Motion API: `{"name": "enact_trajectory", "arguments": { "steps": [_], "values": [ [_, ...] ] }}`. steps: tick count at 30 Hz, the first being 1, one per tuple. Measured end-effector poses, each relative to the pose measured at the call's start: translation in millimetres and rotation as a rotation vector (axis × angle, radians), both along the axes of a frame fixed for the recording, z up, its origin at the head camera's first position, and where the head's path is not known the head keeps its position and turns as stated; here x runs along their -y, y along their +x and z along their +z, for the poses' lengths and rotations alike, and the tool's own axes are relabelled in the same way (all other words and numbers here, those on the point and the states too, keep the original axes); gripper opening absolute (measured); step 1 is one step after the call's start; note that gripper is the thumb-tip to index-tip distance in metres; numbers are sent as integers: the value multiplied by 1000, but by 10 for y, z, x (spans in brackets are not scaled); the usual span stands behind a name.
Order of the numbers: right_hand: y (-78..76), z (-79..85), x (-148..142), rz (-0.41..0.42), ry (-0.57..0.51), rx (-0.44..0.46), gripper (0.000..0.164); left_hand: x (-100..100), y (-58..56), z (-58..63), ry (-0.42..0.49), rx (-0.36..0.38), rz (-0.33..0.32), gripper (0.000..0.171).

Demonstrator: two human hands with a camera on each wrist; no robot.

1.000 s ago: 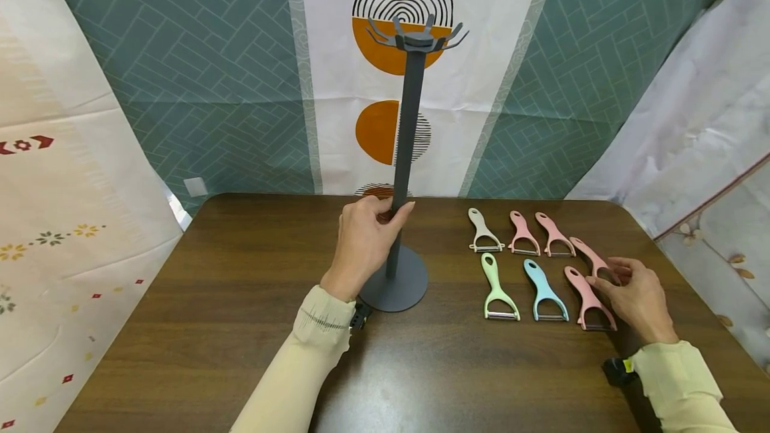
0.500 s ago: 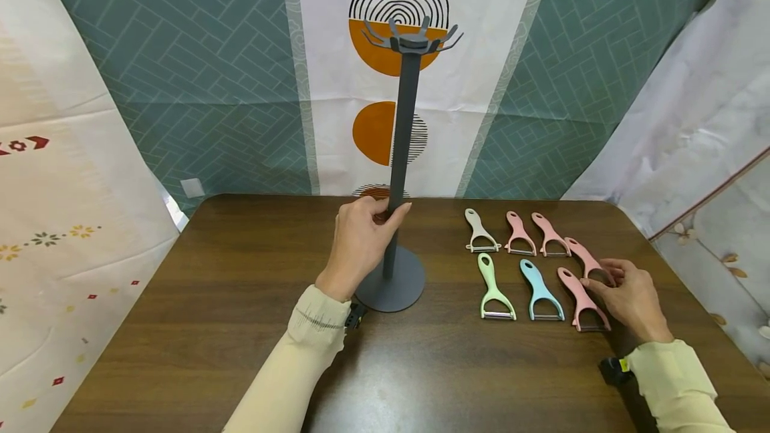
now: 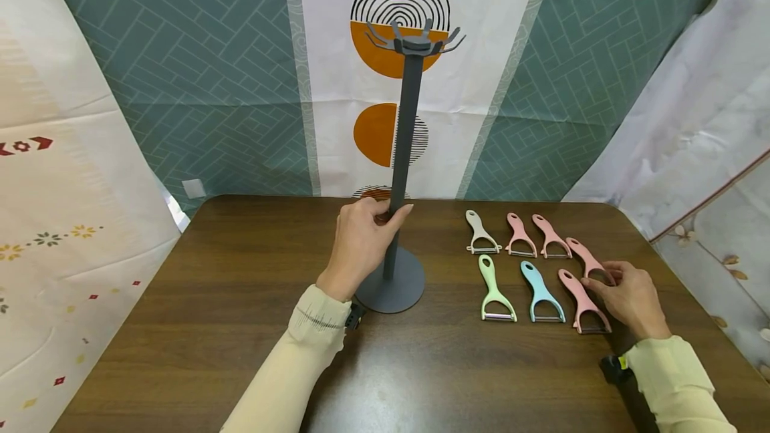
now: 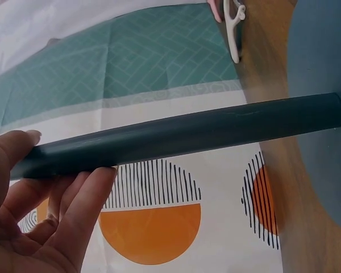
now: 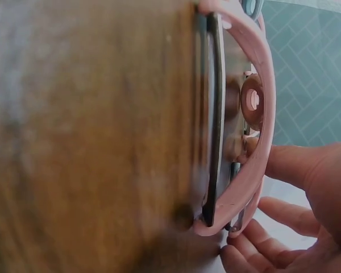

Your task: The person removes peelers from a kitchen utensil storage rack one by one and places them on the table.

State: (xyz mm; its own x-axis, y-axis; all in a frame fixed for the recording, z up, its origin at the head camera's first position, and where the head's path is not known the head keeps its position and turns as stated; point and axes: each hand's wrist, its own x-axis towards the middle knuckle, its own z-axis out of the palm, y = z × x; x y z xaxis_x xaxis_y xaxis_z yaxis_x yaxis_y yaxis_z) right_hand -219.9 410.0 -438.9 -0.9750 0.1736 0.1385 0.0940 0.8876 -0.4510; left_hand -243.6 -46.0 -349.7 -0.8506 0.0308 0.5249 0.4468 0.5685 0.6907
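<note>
My left hand (image 3: 361,242) holds the pole of a dark grey stand (image 3: 407,119), thumb on one side and fingers on the other, as the left wrist view also shows. Curved hooks (image 3: 416,44) ring its top, and its round base (image 3: 397,289) rests on the table. At the far right, my right hand (image 3: 631,296) pinches the head of a pink peeler (image 3: 582,252) lying on the table. Another pink peeler (image 3: 576,286) lies just left of that hand; its head (image 5: 265,74) partly covers the fingers in the right wrist view.
Left of the right hand lie a blue peeler (image 3: 535,279) and a green peeler (image 3: 490,279). Behind them are a white peeler (image 3: 476,224) and two pink peelers (image 3: 516,227). Patterned cloth (image 3: 240,85) hangs behind the brown table (image 3: 210,313).
The head view shifts slightly. Both hands stay in place, the left on the pole and the right at the pink peeler; the stand and peelers lie as before.
</note>
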Motion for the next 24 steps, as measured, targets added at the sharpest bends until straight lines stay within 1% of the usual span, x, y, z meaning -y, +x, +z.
{"name": "enact_trajectory", "arguments": {
  "steps": [5, 10, 16, 18, 20, 22, 24],
  "values": [
    [-24, 18, -7, -7, 17, 5, 62, -7, -4, -2, 6, -8, 0, 26],
    [-42, 26, -12, -6, 25, 8, 62, 2, -17, -16, 9, -9, -21, 27],
    [-38, 27, -18, 27, 33, 1, 63, 24, -48, -76, 19, -34, -44, 24],
    [-34, 43, -12, 22, 24, 6, 63, 31, -52, -99, 14, -38, -51, 24],
    [-23, 64, 1, -3, 11, 9, 64, 35, -43, -119, -6, -34, -60, 27],
    [-20, 88, 30, -26, -1, -19, 65, 49, -23, -144, -41, -28, -57, 32],
    [-27, 116, 73, -41, -9, -85, 66, 79, 1, -169, -78, -27, -48, 40]
  ]
}}
